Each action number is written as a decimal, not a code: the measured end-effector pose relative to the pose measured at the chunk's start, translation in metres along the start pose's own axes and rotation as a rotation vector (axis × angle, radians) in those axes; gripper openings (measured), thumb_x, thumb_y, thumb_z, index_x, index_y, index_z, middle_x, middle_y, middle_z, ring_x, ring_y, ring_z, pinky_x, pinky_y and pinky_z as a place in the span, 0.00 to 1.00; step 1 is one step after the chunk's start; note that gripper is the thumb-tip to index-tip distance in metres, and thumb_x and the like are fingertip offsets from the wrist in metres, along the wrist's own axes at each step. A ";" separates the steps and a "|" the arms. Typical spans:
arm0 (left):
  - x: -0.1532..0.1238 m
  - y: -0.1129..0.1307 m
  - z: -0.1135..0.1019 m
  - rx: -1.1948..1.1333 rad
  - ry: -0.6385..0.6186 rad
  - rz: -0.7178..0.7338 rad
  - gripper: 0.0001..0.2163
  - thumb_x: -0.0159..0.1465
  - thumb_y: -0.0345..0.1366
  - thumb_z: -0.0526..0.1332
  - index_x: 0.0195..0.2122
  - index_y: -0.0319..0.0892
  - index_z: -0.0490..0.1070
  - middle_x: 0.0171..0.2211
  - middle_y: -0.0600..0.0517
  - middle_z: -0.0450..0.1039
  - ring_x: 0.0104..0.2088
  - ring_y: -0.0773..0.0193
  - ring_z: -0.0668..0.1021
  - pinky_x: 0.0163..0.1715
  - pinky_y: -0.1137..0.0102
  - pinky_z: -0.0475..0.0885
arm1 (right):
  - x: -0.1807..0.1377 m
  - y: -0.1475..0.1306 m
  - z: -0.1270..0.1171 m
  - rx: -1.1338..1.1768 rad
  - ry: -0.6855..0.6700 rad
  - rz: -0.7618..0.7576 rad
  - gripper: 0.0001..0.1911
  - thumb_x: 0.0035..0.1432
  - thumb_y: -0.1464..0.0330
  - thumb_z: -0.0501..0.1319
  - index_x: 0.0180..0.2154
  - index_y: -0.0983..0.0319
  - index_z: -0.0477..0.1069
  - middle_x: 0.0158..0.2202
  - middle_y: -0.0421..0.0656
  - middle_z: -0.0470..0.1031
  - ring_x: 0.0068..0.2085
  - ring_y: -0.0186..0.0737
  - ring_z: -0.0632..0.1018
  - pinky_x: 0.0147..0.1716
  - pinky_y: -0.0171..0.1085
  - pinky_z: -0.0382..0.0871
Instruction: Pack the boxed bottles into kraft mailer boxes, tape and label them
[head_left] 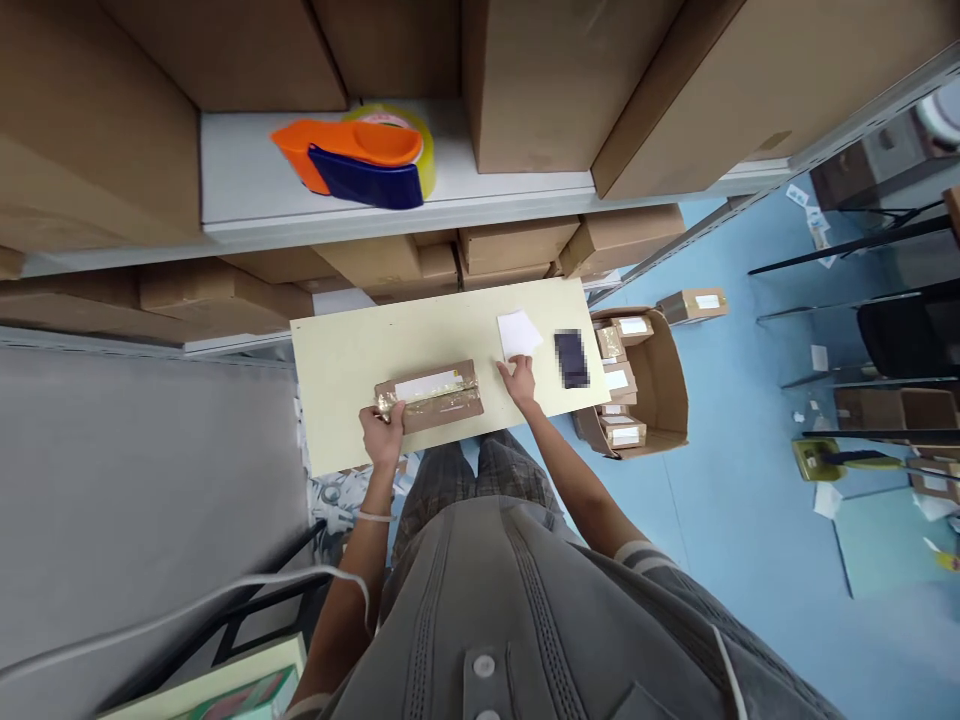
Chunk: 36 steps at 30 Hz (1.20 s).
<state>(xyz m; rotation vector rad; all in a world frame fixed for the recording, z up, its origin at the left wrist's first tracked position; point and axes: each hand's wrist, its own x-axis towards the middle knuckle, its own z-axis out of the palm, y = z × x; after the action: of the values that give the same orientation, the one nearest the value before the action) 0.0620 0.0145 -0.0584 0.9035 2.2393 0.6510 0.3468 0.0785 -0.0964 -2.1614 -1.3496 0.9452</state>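
Note:
A taped brown cardboard box (pixel 442 408) with a white label on its top lies on the cream tabletop (pixel 337 350). My left hand (pixel 382 432) grips its left end, the thumb on top. To the right, my right hand (pixel 519 382) rests at the lower edge of some white paper slips (pixel 517 332). Its thumb stands apart from the fingers, and the fingertips touch the paper. A dark, pixelated flat object (pixel 571 358) lies on the table right of that hand.
Above the table, a shelf (pixel 247 180) holds large cartons and an orange and blue tape dispenser (pixel 367 160). Right of the table, a big open carton (pixel 671 385) on the floor contains several labelled boxes. Another labelled box (pixel 694 305) stands behind it. A white cable (pixel 247 580) crosses the lower left.

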 end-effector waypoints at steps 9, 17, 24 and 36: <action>-0.001 -0.003 0.010 -0.013 0.128 0.003 0.19 0.54 0.47 0.64 0.36 0.45 0.55 0.33 0.56 0.61 0.32 0.64 0.70 0.40 0.64 0.70 | 0.058 0.006 0.028 -0.296 -0.091 -0.148 0.33 0.61 0.70 0.54 0.65 0.74 0.52 0.69 0.64 0.46 0.71 0.55 0.47 0.65 0.57 0.42; 0.001 -0.006 0.014 -0.023 0.155 -0.031 0.20 0.53 0.46 0.65 0.36 0.45 0.55 0.33 0.55 0.62 0.33 0.63 0.71 0.43 0.62 0.72 | 0.064 0.013 0.032 -0.331 -0.138 -0.195 0.31 0.64 0.72 0.47 0.66 0.76 0.49 0.67 0.68 0.51 0.69 0.60 0.52 0.57 0.60 0.62; 0.004 -0.009 0.015 -0.008 0.164 -0.026 0.21 0.53 0.48 0.65 0.36 0.44 0.55 0.33 0.55 0.61 0.33 0.64 0.70 0.42 0.63 0.72 | 0.075 0.014 0.021 -0.392 -0.290 -0.242 0.31 0.58 0.80 0.47 0.63 0.79 0.55 0.65 0.70 0.55 0.63 0.62 0.64 0.51 0.59 0.69; -0.003 0.008 0.015 -0.025 0.177 -0.012 0.19 0.54 0.44 0.65 0.35 0.46 0.53 0.31 0.56 0.60 0.35 0.63 0.72 0.44 0.62 0.73 | 0.069 0.028 0.021 -0.429 -0.280 -0.350 0.36 0.55 0.77 0.60 0.64 0.74 0.53 0.67 0.66 0.51 0.67 0.57 0.59 0.64 0.54 0.52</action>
<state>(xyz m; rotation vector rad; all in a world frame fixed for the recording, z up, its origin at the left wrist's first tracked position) 0.0778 0.0202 -0.0623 0.8483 2.3845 0.7781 0.3689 0.1276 -0.1515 -2.0200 -2.1513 0.9027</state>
